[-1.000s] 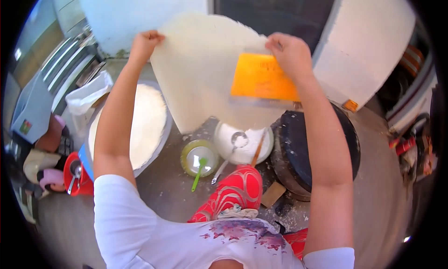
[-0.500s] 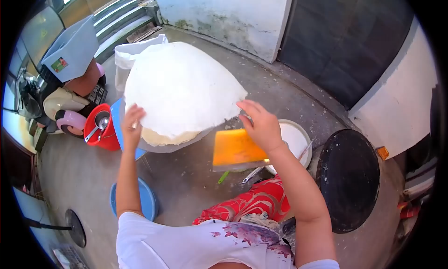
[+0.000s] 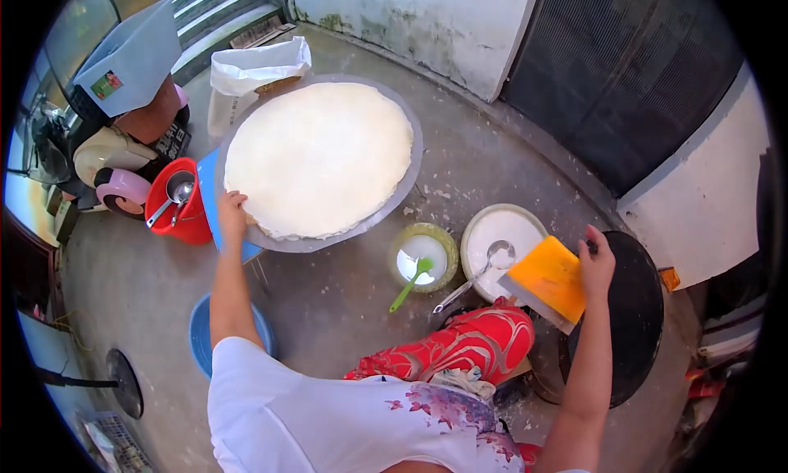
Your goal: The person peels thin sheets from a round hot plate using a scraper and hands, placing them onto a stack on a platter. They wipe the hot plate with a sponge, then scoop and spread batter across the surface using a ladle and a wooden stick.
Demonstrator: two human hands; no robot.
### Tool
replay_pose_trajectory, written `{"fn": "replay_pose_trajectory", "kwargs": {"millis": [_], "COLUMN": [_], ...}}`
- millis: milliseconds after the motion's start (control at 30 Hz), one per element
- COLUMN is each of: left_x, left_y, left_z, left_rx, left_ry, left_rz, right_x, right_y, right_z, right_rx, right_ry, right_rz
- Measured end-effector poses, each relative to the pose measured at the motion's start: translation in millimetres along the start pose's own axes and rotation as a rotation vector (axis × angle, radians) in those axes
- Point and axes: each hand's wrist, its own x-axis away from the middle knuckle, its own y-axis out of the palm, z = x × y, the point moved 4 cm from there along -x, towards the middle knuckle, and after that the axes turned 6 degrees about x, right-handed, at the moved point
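Note:
A large round white flatbread (image 3: 320, 157) lies on a stack on a wide grey round tray (image 3: 417, 144). My left hand (image 3: 233, 214) is at its near left edge, fingers bent and touching the rim. In my right hand (image 3: 597, 264) is an orange scraper (image 3: 552, 277) with a pale blade, held near the large round black griddle (image 3: 628, 325). Beside it is a pale basin of white batter (image 3: 484, 235) with a metal ladle (image 3: 497, 258) across it. A yellowish bowl (image 3: 447, 241) of white liquid holds a green brush (image 3: 410, 284).
The tray rests on a blue stool (image 3: 209, 185). A white sack (image 3: 238, 75) stands behind it. To the left are a red bucket (image 3: 190, 225) with ladles and a blue bucket (image 3: 201, 333). Concrete steps (image 3: 222, 21) and a dark door (image 3: 624, 71) lie farther back.
The flatbread, lifted between both hands before, now lies flat on the stack. My right hand has let go of it and swung right with the scraper toward the griddle. My left hand stays at the edge.

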Motion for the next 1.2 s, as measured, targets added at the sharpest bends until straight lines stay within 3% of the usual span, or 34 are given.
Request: {"fn": "replay_pose_trajectory", "kwargs": {"millis": [33,100,133,200,267,300,333,400,433,467,500,567,600,633,667,767,867,967,1033,1133,1200], "left_x": [-1.8,0.6,2.9,7.2,14.0,33.1,44.4,83.8,104.7,123.7,139.8,153.4,153.3,152.6,153.3,115.4,58.8,13.2,-2.9,-6.8,-3.3], "left_y": [-4.3,-6.3,-10.0,-15.2,5.2,10.8,18.6,39.1,61.4,63.6,69.5,53.8,63.2,72.4,79.1,107.6,152.2,198.2,194.9,180.8,156.9], "left_z": [3.8,17.2,29.6,62.4,74.9,132.7,166.0,223.0,249.2,287.6,320.4,377.6,391.6,401.2,404.9,386.3,336.6,261.5,228.4,195.2,177.2], "left_rx": [-0.001,-0.120,-0.124,-0.555,-0.444,-0.079,0.114,0.482,0.833,1.197,1.336,1.632,1.635,1.756,1.870,1.783,1.595,1.495,1.484,1.453,0.960], "left_ry": [-0.002,-0.110,-0.117,-0.007,0.211,0.271,0.287,0.240,0.044,-0.103,-0.206,-0.380,-0.381,-0.543,-0.708,-0.873,-0.919,-1.208,-1.239,-1.289,-1.093], "left_rz": [-0.003,-0.270,-0.272,-0.164,-0.077,-0.082,-0.178,-0.400,-0.693,-0.819,-0.947,-0.960,-0.956,-0.917,-0.873,-0.656,-0.404,-0.149,-0.048,0.020,-0.191], "right_x": [3.7,10.7,14.7,24.6,37.0,42.5,42.4,41.0,40.5,38.4,38.4,39.7,41.1,43.6,46.5,51.8,58.9,76.1,91.5,128.8,163.1], "right_y": [-4.0,-6.5,-5.4,-5.4,0.6,5.4,16.5,48.2,59.5,71.4,83.9,104.0,111.6,116.6,116.9,99.0,87.8,75.1,67.4,63.4,71.3], "right_z": [17.4,54.8,78.7,99.0,115.2,65.2,57.6,32.9,16.3,-7.0,-31.1,-72.6,-88.2,-99.7,-106.1,-116.5,-67.9,-12.2,17.7,62.9,99.5], "right_rx": [-0.040,-0.080,-0.163,-0.248,-0.609,-0.843,-0.841,-1.292,-1.377,-1.460,-1.540,-1.614,-1.607,-1.602,-1.601,-1.143,-1.016,-0.950,-0.895,-0.913,-0.959], "right_ry": [0.053,0.102,0.204,0.303,0.795,1.036,1.027,0.811,0.760,0.706,0.660,0.608,0.587,0.567,0.568,0.571,0.644,0.721,0.768,0.878,1.009], "right_rz": [0.035,0.065,0.107,0.139,0.122,-0.046,-0.075,-0.410,-0.456,-0.498,-0.526,-0.556,-0.556,-0.555,-0.555,-0.531,-0.577,-0.526,-0.500,-0.473,-0.489]}}
